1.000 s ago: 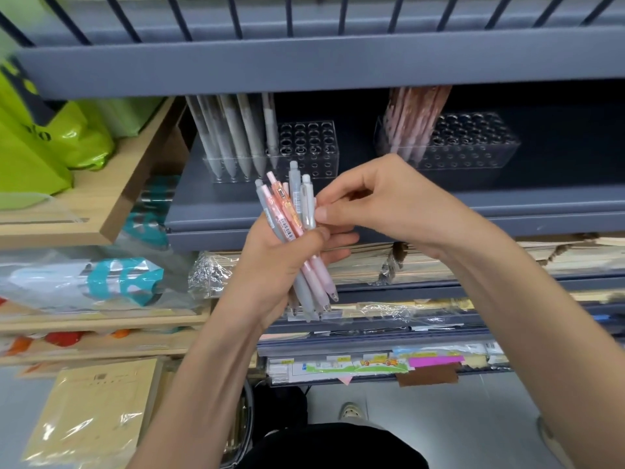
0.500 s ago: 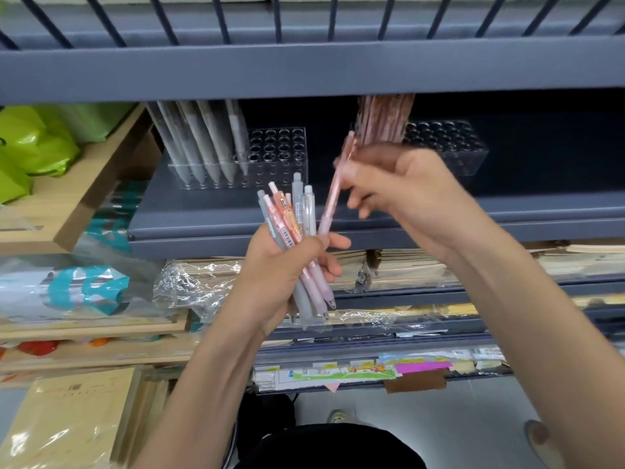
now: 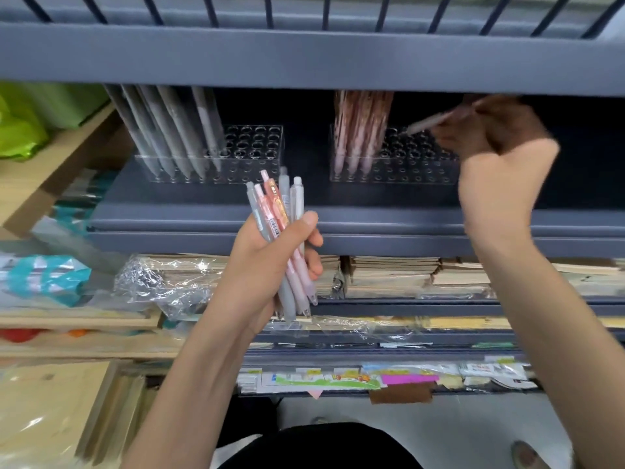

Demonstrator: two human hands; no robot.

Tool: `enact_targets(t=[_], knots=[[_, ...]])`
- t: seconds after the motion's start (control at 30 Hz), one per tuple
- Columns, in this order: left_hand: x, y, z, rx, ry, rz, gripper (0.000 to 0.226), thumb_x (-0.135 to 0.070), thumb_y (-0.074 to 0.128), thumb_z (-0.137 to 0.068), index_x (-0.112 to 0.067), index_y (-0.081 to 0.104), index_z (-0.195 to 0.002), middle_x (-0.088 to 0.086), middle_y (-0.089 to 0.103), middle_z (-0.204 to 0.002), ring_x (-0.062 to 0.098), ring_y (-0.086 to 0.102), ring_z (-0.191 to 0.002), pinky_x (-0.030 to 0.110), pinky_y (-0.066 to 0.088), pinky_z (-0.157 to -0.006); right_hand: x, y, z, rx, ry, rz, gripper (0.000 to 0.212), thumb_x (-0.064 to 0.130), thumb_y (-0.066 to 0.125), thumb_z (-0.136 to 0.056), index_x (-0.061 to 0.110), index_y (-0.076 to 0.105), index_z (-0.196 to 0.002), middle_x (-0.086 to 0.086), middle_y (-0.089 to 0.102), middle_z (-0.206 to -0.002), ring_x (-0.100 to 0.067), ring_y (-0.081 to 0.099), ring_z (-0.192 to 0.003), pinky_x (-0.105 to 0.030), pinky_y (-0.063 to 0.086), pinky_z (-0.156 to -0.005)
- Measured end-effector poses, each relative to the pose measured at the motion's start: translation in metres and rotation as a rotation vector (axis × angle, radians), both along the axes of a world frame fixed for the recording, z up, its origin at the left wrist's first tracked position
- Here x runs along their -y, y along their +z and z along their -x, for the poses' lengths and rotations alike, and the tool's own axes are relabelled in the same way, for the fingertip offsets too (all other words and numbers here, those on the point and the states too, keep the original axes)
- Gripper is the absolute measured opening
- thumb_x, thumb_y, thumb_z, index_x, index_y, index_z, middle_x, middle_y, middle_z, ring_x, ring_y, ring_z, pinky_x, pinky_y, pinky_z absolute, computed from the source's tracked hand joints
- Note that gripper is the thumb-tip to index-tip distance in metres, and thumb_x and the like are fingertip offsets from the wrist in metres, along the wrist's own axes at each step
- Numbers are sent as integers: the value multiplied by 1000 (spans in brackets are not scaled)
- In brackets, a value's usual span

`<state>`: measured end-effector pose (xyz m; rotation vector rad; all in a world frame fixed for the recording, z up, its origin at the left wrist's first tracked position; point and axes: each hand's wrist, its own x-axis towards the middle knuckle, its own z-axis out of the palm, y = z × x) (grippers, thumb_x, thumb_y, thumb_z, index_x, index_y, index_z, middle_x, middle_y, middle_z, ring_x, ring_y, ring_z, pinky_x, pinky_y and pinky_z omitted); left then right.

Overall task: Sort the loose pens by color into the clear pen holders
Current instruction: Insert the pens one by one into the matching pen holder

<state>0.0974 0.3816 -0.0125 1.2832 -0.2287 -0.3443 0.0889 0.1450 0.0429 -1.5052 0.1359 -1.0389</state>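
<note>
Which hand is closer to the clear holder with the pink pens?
Right. The right hand holds a pen just over the right end of the pink-pen holder. The left hand is lower, in front of the shelf, gripping a bunch of pens.

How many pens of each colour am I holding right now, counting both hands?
Grey pens: 2
Pink pens: 2
Whitish pen: 1
Blurred pen, colour unclear: 1
Total: 6 showing, 5 in the left hand and 1 in the right hand.
</note>
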Motion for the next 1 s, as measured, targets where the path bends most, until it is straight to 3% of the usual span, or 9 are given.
enact_targets(t=[0.1,0.2,0.3,0.4,0.53,0.6,0.7,0.83,1.0], knots=[[2,4,3,34,7,-6,19,-32,68,-92,-17,57,-87,1,62,-74,17,56,-49,26,47,-47,1,-3,-14,-22,16,62,5,8,62,-88,13,62,-90,5,72,-77,-19,72,-74,-32,58,-76],[1,7,2,28,52,14,21,-28,67,-92,-14,52,-95,0,60,-72,18,54,-45,26,46,-45,2,-2,-26,-217,-108,343,8,26,58,-87,28,66,-86,7,73,-79,-18,72,-80,-43,55,-86],[-4,8,0,19,96,-18,24,-23,65,-95,-4,52,-103,-2,62,-63,18,54,-42,25,44,-41,2,5,-35,-375,-160,547,27,34,49,-89,17,70,-86,-4,74,-87,-27,69,-91,-45,51,-92],[-9,6,-1,2,100,-38,34,-22,67,-94,2,52,-114,6,60,-55,19,54,-42,26,45,-42,1,12,-41,-426,-222,679,28,27,47,-90,13,70,-85,-7,74,-93,-32,64,-102,-42,46,-98],[-16,5,2,-43,141,13,34,-25,74,-86,-4,55,-105,8,56,-56,19,55,-46,27,47,-46,1,12,-41,-494,-303,759,28,22,51,-94,9,73,-105,-13,72,-104,-31,63,-104,-34,40,-93],[-20,5,2,-49,149,11,38,-29,77,-80,-2,59,-101,6,59,-58,18,55,-47,26,48,-47,-1,13,-39,-436,-281,705,22,15,51,-89,11,72,-91,-9,73,-96,-29,65,-99,-32,43,-92],[-24,5,4,-52,144,3,45,-34,76,-79,3,62,-101,1,65,-60,16,54,-46,26,47,-46,-3,12,-38,-354,-280,686,25,8,45,-81,22,63,-71,5,70,-78,-15,67,-85,-9,40,-77],[-27,3,7,-62,135,-7,39,-35,71,-87,-2,59,-102,0,62,-60,16,52,-45,26,45,-43,0,2,-43,-400,-288,756,25,24,49,-90,13,70,-99,-9,75,-93,-29,68,-92,-16,35,-73],[-32,2,7,-84,147,-72,19,-21,61,-97,-10,58,-82,6,54,-61,18,48,-44,28,43,-43,-4,-2,-48,-560,-313,869,24,32,50,-94,15,64,-104,-11,72,-98,-39,63,-95,-31,44,-76]])
